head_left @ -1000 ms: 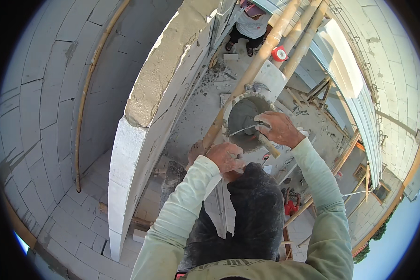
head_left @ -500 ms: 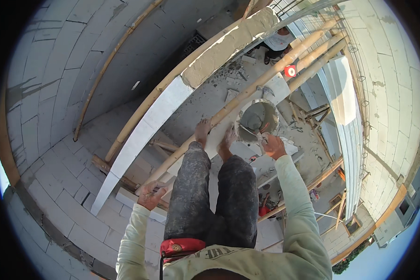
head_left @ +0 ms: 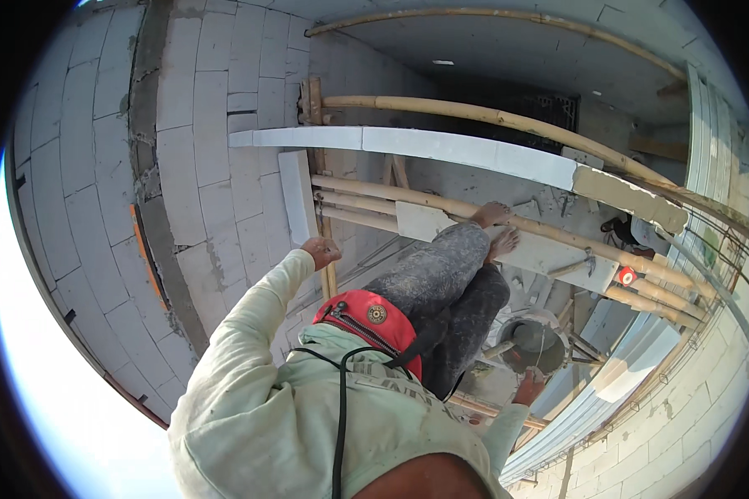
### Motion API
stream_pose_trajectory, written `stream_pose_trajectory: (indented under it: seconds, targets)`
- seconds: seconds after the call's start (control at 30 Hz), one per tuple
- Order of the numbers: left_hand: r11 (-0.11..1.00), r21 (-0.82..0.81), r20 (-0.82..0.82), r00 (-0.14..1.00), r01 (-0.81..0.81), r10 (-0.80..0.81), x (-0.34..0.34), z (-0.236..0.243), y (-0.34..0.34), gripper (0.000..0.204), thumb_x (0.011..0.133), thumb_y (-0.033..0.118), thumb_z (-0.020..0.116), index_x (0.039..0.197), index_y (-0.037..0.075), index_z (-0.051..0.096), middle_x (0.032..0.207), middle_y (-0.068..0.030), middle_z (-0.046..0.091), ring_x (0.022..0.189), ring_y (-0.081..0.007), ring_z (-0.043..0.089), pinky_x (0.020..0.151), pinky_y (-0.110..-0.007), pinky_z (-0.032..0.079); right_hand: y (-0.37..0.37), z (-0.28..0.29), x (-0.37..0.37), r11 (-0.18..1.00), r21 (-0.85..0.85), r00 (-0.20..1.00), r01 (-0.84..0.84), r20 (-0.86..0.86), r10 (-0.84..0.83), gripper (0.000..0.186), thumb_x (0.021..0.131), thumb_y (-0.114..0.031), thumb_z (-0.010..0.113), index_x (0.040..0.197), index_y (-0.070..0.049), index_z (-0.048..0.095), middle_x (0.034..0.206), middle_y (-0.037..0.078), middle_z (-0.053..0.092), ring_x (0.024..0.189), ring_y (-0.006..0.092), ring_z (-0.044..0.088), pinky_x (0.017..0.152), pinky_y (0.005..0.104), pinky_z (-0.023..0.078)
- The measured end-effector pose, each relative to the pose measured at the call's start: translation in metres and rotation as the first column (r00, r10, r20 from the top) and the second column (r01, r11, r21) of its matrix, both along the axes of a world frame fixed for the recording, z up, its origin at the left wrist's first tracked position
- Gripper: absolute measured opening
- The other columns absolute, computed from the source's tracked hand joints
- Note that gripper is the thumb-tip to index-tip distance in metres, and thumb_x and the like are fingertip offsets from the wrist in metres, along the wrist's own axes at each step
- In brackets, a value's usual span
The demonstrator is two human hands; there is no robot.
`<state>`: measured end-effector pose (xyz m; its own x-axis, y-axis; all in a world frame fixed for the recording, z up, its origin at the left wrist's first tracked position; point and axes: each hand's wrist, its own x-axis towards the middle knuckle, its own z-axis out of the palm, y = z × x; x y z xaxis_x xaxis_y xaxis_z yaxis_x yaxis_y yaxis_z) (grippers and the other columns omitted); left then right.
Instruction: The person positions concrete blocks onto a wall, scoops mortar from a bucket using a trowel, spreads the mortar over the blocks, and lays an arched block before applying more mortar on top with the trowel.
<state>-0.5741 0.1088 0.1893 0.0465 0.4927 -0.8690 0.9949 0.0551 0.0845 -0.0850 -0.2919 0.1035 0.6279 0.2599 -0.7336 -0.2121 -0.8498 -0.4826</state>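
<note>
My right hand (head_left: 530, 387) is closed at the near rim of a round grey bucket (head_left: 512, 359), beside my knees. A thin pale line, seemingly the bucket's wire handle, runs across its mouth toward my fingers. The inside looks wet and grey. My left hand (head_left: 321, 249) is raised on the other side, fingers loosely curled and apart, with nothing visible in them. Just beyond it a white block (head_left: 298, 200) leans by a wooden post (head_left: 329, 281); whether I touch the post I cannot tell. A hammer (head_left: 589, 259) lies on the board past my feet.
My bare feet rest on bamboo poles (head_left: 374, 193) and boards (head_left: 549, 254) high above the floor. Ahead runs a narrow white block wall top (head_left: 458, 150), partly coated with grey mortar (head_left: 624, 195). A red round-marked object (head_left: 627, 275) sits by the poles. Another person (head_left: 641, 234) is below.
My view has swung left, toward the block wall. The bucket has moved with my right hand, away from my feet and closer to my body. My left hand has risen beside the white block.
</note>
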Motion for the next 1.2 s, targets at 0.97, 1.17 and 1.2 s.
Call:
stream_pose_trajectory:
  seconds: [0.97, 1.17, 1.2]
  targets:
    - [0.609, -0.018, -0.189, 0.601, -0.793, 0.777, -0.026, 0.043, -0.194, 0.016, 0.079, 0.02, 0.06, 0.091, 0.01, 0.064, 0.071, -0.0056, 0.06, 0.061, -0.0164, 0.058, 0.056, -0.029, 0.045, -0.001, -0.025, 0.129, 0.898, -0.163, 0.89, 0.409, -0.148, -0.432, 0.007, 0.081, -0.01, 0.061, 0.077, -0.006, 0.058, 0.063, 0.004, 0.051, 0.042, 0.0115, 0.035, 0.039, 0.026, 0.028]
    - [0.247, -0.028, -0.035, 0.248, -0.969, 0.968, -0.088, -0.011, -0.289, 0.017, 0.077, 0.025, 0.058, 0.074, 0.008, 0.063, 0.059, -0.0043, 0.056, 0.055, -0.0169, 0.056, 0.054, -0.032, 0.045, 0.031, -0.032, 0.153, 0.951, -0.25, 0.953, 0.185, -0.189, -0.235, 0.02, 0.076, -0.015, 0.065, 0.092, -0.002, 0.062, 0.077, 0.007, 0.052, 0.069, 0.0185, 0.053, 0.052, 0.0325, 0.041]
    - [0.084, -0.031, 0.012, 0.083, -0.996, 0.996, -0.116, -0.025, -0.318, 0.019, 0.074, 0.026, 0.063, 0.072, 0.008, 0.067, 0.06, -0.0059, 0.063, 0.058, -0.0179, 0.063, 0.058, -0.033, 0.051, 0.041, -0.033, 0.15, 0.959, -0.234, 0.953, 0.16, -0.218, -0.212, 0.02, 0.076, -0.015, 0.065, 0.092, -0.002, 0.062, 0.077, 0.007, 0.052, 0.069, 0.0185, 0.053, 0.052, 0.0325, 0.041]
